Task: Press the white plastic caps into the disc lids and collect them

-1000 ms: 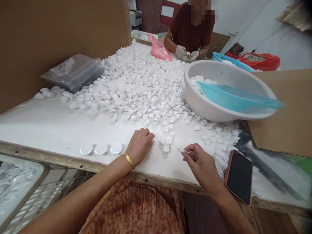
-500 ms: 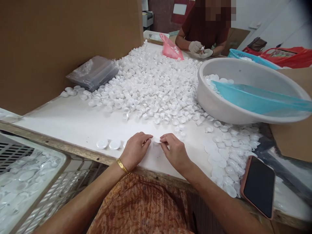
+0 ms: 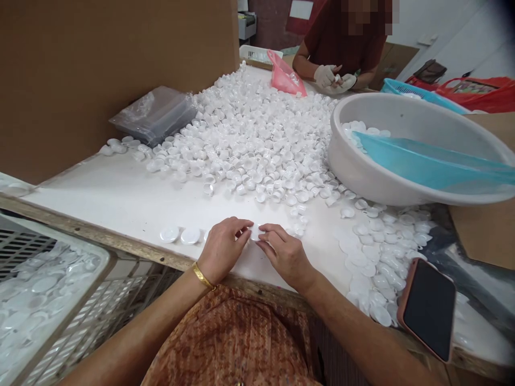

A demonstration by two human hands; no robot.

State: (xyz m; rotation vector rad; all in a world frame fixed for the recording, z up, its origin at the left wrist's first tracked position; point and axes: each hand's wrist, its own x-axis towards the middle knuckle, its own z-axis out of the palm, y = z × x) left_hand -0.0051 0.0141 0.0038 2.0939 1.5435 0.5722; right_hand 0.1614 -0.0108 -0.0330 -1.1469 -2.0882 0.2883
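Between my two hands is a small white plastic piece point(image 3: 256, 232), pinched from both sides just above the table's front part. My left hand point(image 3: 226, 245) grips its left edge with thumb and fingertips. Its right edge is between the thumb and fingers of my right hand point(image 3: 287, 254). Left of my left hand, white round discs point(image 3: 190, 236) lie in a row, one partly hidden by the hand. Beyond my hands spreads a heap of small white cup-shaped plastic pieces point(image 3: 257, 139). Flat white discs point(image 3: 374, 257) lie loosely to the right.
A large pale basin point(image 3: 362, 177) with a blue scoop point(image 3: 418, 161) stands at right. A phone point(image 3: 429, 308) lies at the right edge. White crates point(image 3: 102, 262) sit below left. A tall cardboard box point(image 3: 112, 69) borders the left. A gloved co-worker point(image 3: 341, 48) sits opposite, near a pink scoop point(image 3: 286, 78).
The white piece has tilted so that more of its face shows, and my right fingers have shifted on it. The co-worker's gloved hands have moved closer together.
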